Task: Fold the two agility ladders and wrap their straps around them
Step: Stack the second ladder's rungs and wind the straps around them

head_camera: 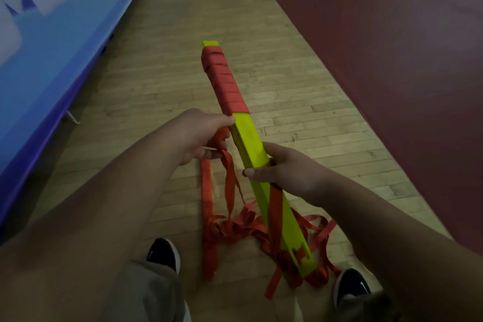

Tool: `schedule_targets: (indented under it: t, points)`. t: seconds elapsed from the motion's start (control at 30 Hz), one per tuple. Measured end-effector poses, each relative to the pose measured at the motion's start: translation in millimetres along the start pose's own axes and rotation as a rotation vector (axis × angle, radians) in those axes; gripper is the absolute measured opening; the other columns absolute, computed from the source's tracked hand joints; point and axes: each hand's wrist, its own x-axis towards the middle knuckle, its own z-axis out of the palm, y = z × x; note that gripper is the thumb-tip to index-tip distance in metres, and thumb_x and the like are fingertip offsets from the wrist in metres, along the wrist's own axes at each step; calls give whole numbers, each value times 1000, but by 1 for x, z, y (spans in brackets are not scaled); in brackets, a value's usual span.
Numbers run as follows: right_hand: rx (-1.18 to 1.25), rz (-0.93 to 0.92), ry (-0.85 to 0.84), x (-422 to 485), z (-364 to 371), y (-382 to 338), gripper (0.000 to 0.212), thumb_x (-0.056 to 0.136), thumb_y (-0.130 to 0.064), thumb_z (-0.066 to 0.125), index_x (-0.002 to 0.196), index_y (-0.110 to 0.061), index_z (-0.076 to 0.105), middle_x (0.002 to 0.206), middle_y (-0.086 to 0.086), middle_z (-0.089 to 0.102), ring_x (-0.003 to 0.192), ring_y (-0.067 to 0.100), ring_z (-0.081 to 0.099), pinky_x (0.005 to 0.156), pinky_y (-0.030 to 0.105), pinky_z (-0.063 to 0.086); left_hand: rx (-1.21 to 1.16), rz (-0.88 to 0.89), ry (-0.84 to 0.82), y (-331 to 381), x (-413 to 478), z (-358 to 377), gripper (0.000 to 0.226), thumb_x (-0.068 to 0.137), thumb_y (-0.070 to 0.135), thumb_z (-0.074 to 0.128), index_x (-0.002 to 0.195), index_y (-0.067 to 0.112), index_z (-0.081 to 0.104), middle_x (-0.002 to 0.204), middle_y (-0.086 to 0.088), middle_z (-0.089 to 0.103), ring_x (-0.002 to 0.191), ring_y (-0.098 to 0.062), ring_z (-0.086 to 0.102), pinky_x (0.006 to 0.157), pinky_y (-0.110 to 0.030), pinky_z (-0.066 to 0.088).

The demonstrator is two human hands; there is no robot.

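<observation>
One folded agility ladder (251, 138) is in view, a single stack of yellow-green rungs packed too closely to count one by one, with one band of red strap (224, 81) wound around its far end and one tangle of loose red strap (235, 225) whose separate loops cannot be counted. There are two bare hands, a left hand (201, 136) and a right hand (285, 167), and two black trainers, a left shoe (163, 253) and a right shoe (351, 287), each with one white mark. Around them are one blue banner (52, 47) with white lettering, one pale wooden floor (170, 60) and one maroon floor area (379, 47).
</observation>
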Motion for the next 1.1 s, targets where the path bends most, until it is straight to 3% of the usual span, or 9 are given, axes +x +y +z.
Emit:
schedule_targets:
  t: [0.27,0.43,0.57,0.73,0.83,0.93,1.1]
  points:
    - [-150,-62,100,3,6,1,69,93,-35,89,153,-47,57,115,-11,77,106,8,74,103,44,61,25,51,67,2,2,-7,25,100,32,76,109,9,77,87,-5,73,55,-10,62,64,-34,57]
    - [-284,-101,205,0,9,0,77,89,-35,92,153,-50,50,103,-11,71,87,7,73,76,28,59,70,72,99,0,-1,0,41,97,48,78,112,9,78,92,-5,77,62,-10,68,61,-31,58]
    - [-369,-115,254,1,13,3,78,87,-33,94,150,-46,48,99,-9,70,88,11,71,84,42,63,172,80,159,-4,1,3,57,86,69,80,100,14,80,84,-3,80,64,-12,72,62,-32,58]
    - [-441,-139,271,0,13,4,78,87,-31,93,147,-46,46,98,-11,68,88,8,67,80,39,59,224,55,176,0,2,1,56,87,69,80,98,15,80,77,-2,81,61,-12,74,62,-31,57]
    - [-429,-127,251,-1,9,0,73,89,-32,92,144,-45,46,97,-7,67,86,14,70,79,42,62,194,75,177,3,1,1,51,87,63,81,96,13,82,80,-4,83,61,-12,73,62,-31,57]
    - [-346,-94,201,-4,2,-12,55,95,-39,85,138,-44,52,101,-3,69,84,15,74,77,41,66,174,117,189,6,-1,1,49,88,61,80,94,12,83,83,-7,83,64,-13,73,62,-30,57]
    - [-195,-36,112,-7,-11,-21,39,99,-50,78,133,-37,65,109,-6,73,91,14,77,82,35,64,124,167,141,10,-2,-6,51,88,58,80,99,8,83,87,-13,83,69,-15,73,68,-34,61]
